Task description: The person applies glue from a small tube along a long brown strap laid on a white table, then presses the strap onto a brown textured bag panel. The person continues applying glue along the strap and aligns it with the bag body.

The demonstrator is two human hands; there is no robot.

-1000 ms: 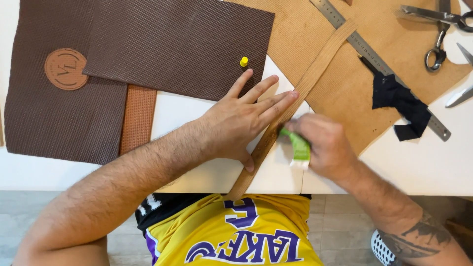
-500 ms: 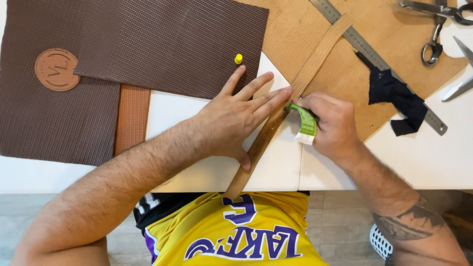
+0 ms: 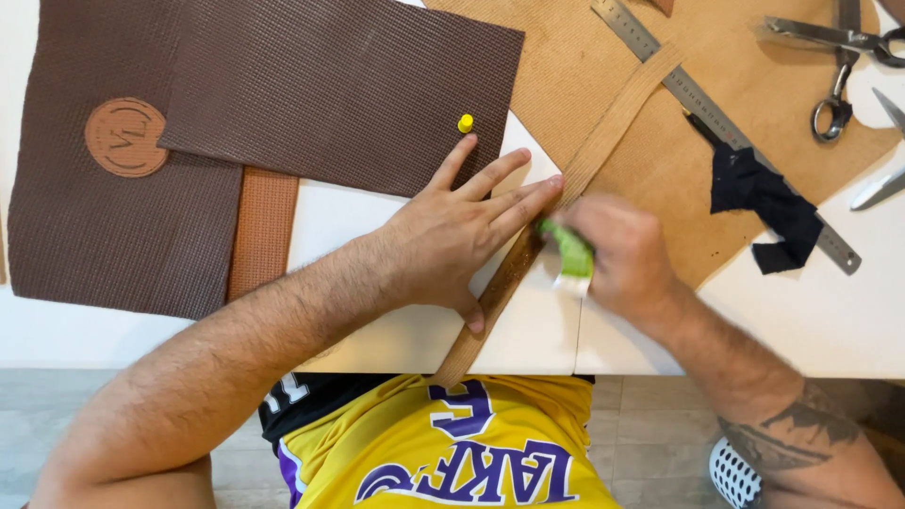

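**Bench inspection: strap held flat, green piece pressed against it**

The left hand [image 3: 462, 231] lies spread wide, palm down, pinning a long tan strap [image 3: 613, 127] that runs diagonally over the white table [image 3: 377, 226] and past its near edge. The right hand [image 3: 617, 250] is closed around a small green piece [image 3: 568, 253], held against the strap just beside the left fingertips. The strap's far end rests on a tan sheet [image 3: 584, 57], crossing a metal ruler [image 3: 716, 118]. A black scrap [image 3: 764, 203] lies beside the ruler; scissors [image 3: 834, 66] lie further right. Dark brown woven sheets [image 3: 330, 85] cover the left side, with a yellow pin [image 3: 465, 123] at one corner. No containers are in view.
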